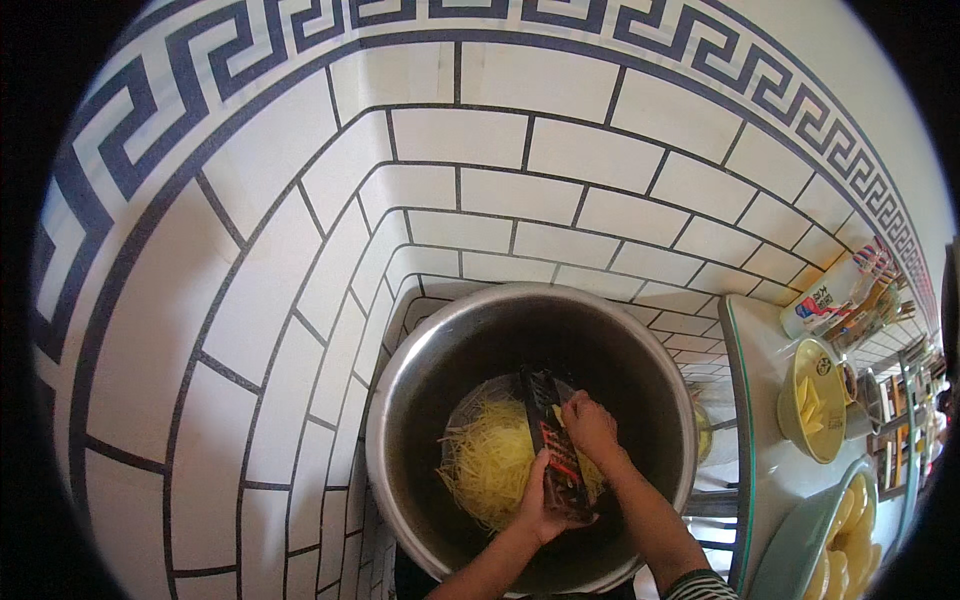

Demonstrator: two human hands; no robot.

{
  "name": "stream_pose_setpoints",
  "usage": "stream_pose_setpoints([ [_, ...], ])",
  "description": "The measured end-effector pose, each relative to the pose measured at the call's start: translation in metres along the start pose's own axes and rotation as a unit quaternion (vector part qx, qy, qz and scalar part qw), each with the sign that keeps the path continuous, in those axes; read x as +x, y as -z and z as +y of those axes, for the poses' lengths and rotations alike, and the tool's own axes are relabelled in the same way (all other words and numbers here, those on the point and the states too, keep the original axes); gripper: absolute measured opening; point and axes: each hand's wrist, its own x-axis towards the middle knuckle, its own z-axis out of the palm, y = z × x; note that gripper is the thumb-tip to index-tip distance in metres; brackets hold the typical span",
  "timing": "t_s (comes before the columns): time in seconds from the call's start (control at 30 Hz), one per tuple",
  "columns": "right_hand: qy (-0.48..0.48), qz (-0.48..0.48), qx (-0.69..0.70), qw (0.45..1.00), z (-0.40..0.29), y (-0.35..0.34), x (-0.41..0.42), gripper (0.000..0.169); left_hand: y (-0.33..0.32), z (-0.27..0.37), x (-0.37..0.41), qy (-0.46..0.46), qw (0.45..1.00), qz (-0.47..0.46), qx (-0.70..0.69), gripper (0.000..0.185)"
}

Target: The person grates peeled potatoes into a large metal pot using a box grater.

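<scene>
My left hand (543,504) grips the lower end of a black grater (553,450), which is tilted inside a deep metal pot (386,480). Against the grater's upper right side is my right hand (590,424), its fingers curled around a pale yellow piece, mostly hidden, that looks like peeled potato. Beneath the grater lies a heap of thin yellow shreds (487,457), resting in what seems to be a clear bowl or strainer inside the pot. More shreds show at the grater's right edge.
White tiled walls (480,135) rise behind and left of the pot. On the counter (761,360) at right are a yellow bowl (825,420) with pale slices, a light green basin (795,525) of peeled potatoes (840,562), and a plastic container (817,307).
</scene>
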Motion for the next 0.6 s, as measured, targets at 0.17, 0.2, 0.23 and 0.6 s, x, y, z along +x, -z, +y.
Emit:
stream_pose_setpoints([
  [0.17, -0.032, -0.175, -0.026, 0.984, -0.044, 0.069, -0.091, 0.024, 0.008, 0.001, 0.001, 0.008, 1.000, 0.016, 0.002, 0.079],
  [0.2, -0.049, -0.200, -0.036, 0.978, -0.049, 0.072, -0.102, 0.025, 0.009, -0.002, 0.001, -0.007, 1.000, 0.005, 0.000, 0.079],
  [0.23, -0.053, -0.170, -0.040, 0.983, -0.048, 0.064, -0.096, 0.025, 0.011, -0.004, 0.002, -0.022, 1.000, -0.006, -0.003, 0.079],
  [0.6, -0.012, -0.110, 0.029, 0.993, -0.025, 0.038, -0.064, 0.027, 0.011, 0.000, 0.000, 0.005, 1.000, 0.002, 0.008, 0.076],
])
